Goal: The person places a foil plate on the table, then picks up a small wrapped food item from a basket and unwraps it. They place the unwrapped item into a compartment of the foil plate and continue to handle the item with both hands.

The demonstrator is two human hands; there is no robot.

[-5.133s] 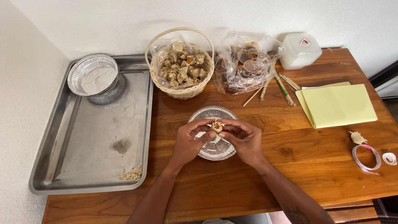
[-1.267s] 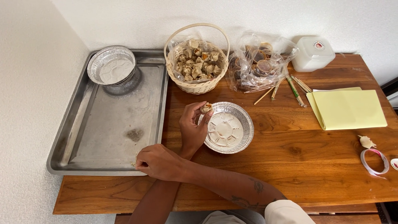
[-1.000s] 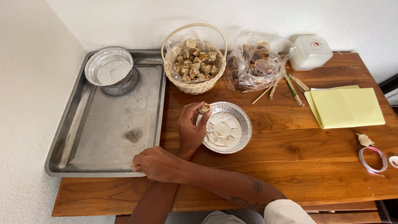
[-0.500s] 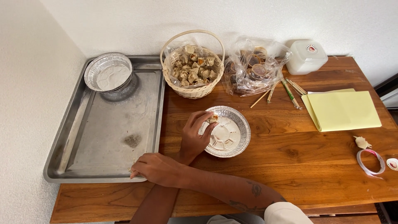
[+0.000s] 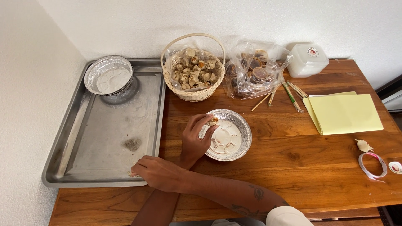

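2 hands cross: the left hand (image 5: 194, 140) pinches a small brown shell piece (image 5: 213, 122) just over the near rim of the foil pie dish (image 5: 240, 144), directly to its right. The right hand (image 5: 157, 172) rests curled on the steel tray (image 5: 100, 146) edge, farther off.

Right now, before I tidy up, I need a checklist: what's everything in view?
metal tray: 1, grey, table's left
foil stack: silver, tray's far corner
foil dish: 1, silver, centre
basket: 1, pale wicker, tan pieces inside
plastic bag: 1, clear, right of basket
box: 1, white, far right
sticks: several, wood and green
paper: yellow, right
tape roll: 1, clear, right edge
table: brown wood
left hand: holds tan piece over foil dish
right hand: on tray's near rim
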